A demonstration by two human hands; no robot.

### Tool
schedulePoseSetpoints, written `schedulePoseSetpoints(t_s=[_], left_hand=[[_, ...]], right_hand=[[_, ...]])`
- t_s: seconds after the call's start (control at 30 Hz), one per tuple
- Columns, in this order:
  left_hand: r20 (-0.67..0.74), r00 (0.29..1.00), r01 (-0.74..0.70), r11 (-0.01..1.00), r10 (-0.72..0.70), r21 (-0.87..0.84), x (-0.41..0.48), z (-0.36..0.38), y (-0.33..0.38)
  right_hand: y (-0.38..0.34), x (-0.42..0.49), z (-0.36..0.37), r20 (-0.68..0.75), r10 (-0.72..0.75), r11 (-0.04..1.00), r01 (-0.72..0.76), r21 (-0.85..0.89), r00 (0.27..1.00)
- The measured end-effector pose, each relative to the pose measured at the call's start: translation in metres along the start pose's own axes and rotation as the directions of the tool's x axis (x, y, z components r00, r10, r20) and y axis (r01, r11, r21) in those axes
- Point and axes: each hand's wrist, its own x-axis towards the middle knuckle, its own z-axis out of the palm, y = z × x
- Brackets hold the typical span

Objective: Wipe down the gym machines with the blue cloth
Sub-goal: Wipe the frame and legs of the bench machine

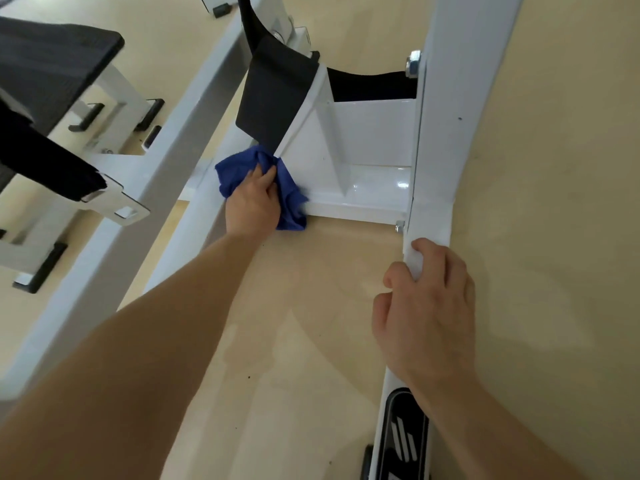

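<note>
Left hand (252, 204) grip clamps the crumpled blue cloth (235, 173) against the white metal crossbar (360, 206). A flat black panel (277, 95) obstructs at 12 o'clock. Right hand (427, 306) grip wraps the white frame rail (440, 116) at 4 o'clock.

**The floor all around**

A smooth tan floor (554, 237) spreads out on every side. It looks a little shiny. A pale, lighter patch (239, 344) shows low in the middle. A few tiny dark specks (248, 377) lie just beside that patch. Soft grey shadows (322, 306) cross the floor in wide, curved bands.
</note>
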Motion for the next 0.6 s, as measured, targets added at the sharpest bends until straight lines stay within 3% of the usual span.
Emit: schedulePoseSetpoints(t_s=[0.17, 0.37, 0.5, 0.6], left_hand=[[0.065, 0.996, 0.062, 0.995, -0.057, -0.075, -0.021, -0.006, 0.009], [0.033, 0.961, 0.272, 0.923, -0.273, -0.274, -0.053, 0.002, 0.061], [0.119, 0.980, 0.187, 0.941, -0.159, -0.281, -0.058, 0.008, 0.097], [0.208, 0.975, -0.009, 0.953, 0.075, -0.302, -0.070, 0.000, 0.112]], right_hand=[[0.000, 0.000, -0.001, -0.011, -0.006, 1.000, 0.006, -0.010, 1.000], [0.001, -0.001, -0.001, 0.000, -0.015, 1.000, 0.015, 0.006, 1.000], [0.005, 0.000, 0.002, -0.021, -0.021, 0.998, 0.022, 0.064, 1.000], [0.005, -0.001, 0.002, -0.048, -0.018, 0.995, 0.022, 0.096, 0.999]])
